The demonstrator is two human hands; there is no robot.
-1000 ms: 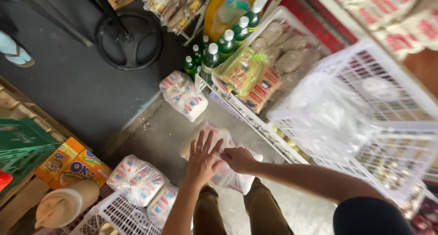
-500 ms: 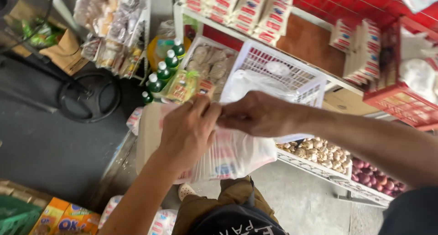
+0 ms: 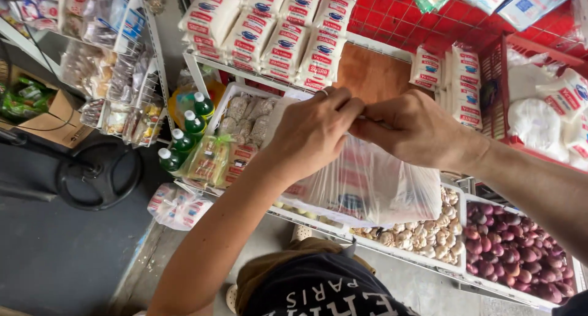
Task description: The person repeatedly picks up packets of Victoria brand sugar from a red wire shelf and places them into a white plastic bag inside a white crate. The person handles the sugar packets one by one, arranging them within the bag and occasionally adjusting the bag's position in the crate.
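You stand facing a white wire shelf rack in a small shop, looking down past your own arms.

On the top shelf, white paper-like packets with red and blue print lie stacked flat in overlapping rows, a tidy way to keep soft packs from sliding. More of the same packets stand upright farther right, beside a red wire basket holding white knotted bags.

In front of your chest you hold up a large clear thin plastic bag. It hangs full and rounded, with what look like more printed packets inside, though the film blurs them. Its weight pulls it down, so you carry it from the neck.

Your left hand has its grip closed on the gathered top of the bag, a ring showing on one finger. Your right hand pinches the same neck from the other side, fingertips meeting the left hand's.

Below the bag, a white wire tray holds pale garlic bulbs; the next compartment to the right holds purple-red shallots or small onions.

To the left, green bottles with white caps stand upright in a row, just beside cellophane-wrapped snack packs.
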